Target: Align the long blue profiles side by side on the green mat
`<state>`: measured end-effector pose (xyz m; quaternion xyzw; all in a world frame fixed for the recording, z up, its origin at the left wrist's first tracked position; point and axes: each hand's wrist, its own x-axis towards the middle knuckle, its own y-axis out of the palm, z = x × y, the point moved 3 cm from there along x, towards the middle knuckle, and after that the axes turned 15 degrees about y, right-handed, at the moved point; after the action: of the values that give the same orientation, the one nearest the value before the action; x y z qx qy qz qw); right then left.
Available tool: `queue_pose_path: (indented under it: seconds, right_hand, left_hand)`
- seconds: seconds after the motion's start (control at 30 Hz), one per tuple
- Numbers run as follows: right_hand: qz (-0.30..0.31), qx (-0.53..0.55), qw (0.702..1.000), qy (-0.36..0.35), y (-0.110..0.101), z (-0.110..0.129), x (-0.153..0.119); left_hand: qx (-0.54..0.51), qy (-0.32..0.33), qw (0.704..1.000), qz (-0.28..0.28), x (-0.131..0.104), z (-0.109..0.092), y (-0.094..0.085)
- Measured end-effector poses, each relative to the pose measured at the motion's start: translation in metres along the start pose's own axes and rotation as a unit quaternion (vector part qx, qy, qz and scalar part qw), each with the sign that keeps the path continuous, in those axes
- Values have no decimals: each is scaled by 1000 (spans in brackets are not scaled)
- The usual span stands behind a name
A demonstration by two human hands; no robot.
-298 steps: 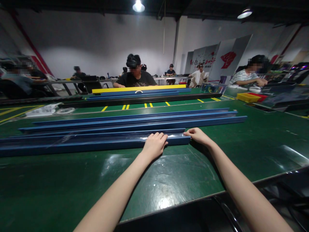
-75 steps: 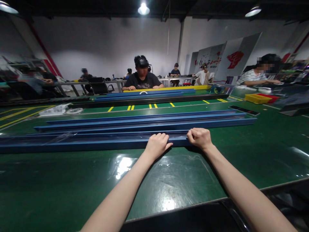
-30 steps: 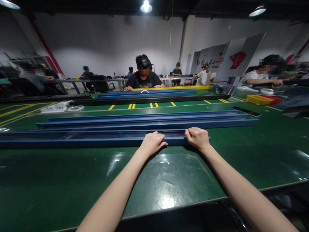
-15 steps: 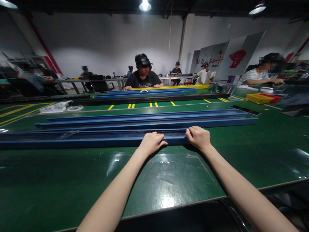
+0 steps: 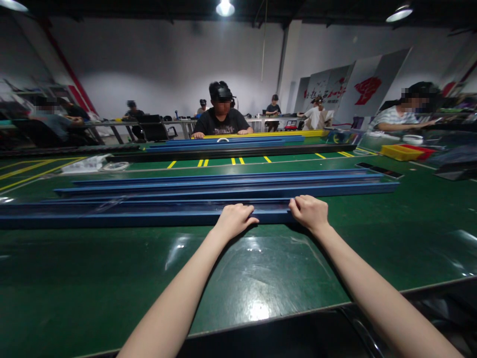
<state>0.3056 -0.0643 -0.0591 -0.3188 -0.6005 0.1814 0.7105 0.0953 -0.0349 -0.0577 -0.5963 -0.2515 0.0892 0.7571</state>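
Clasping the nearest blue channel (image 5: 112,218) on the tabletop (image 5: 112,278), the left hand (image 5: 235,220) curls over its near wall; the right hand (image 5: 310,213), fisted, grips its right end.

Overhead lamps (image 5: 225,8) light a dim interior beneath a near-black ceiling (image 5: 186,9). White glare spots the glossy counter (image 5: 276,278); dark shadow lies under the right hand (image 5: 309,213). The outer margins appear stretched and soft, background detail indistinct.
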Motion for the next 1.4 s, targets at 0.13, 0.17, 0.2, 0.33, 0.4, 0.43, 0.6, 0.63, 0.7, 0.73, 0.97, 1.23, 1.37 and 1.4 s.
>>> queue_pose_path:
  seconds: [0.13,0.17,0.2,0.33,0.4,0.43,0.6,0.63,0.7,0.73,0.97,1.23,1.37,1.4]
  right_hand:
    - [17,-12,999,25,3,0,2]
    - [16,-13,999,27,4,0,2]
    - [11,-12,1000,27,4,0,3]
    - [-19,7,1000,-4,4,-1,2]
    - [-31,14,999,-23,4,-1,2]
    - [-36,14,999,-28,4,-1,1]
    - [-47,12,998,-29,6,-1,1]
    - [-46,13,998,-27,6,-1,1]
    - [-43,17,999,-20,7,-2,1]
    - [-41,19,999,-15,7,-2,1]
    - [-38,29,999,-8,7,-3,1]
    - [-65,33,997,-22,5,-2,1]
    - [-72,35,996,-39,5,-2,1]
    - [-74,36,996,-44,5,-2,1]
  left_hand:
    - [-6,-24,1000,-3,-1,0,0]
    - [-10,-28,1000,-4,-1,0,0]
    - [-15,-31,999,-5,-1,0,0]
    - [-30,-41,999,-6,-1,1,-1]
    - [-27,-44,999,-5,-1,0,-1]
    - [-25,-45,999,-4,-1,0,-2]
    - [-20,-47,999,-11,-1,0,-3]
    - [-24,-47,998,-14,-1,0,-3]
    - [-36,-48,998,-25,-1,0,-3]
    - [-43,-50,997,-31,-1,0,-3]
    - [-53,-74,994,-54,0,-1,-6]
    - [-47,-78,994,-53,0,0,-7]
    - [-51,-70,994,-65,-1,2,-7]
    - [-50,-69,994,-66,-1,2,-7]
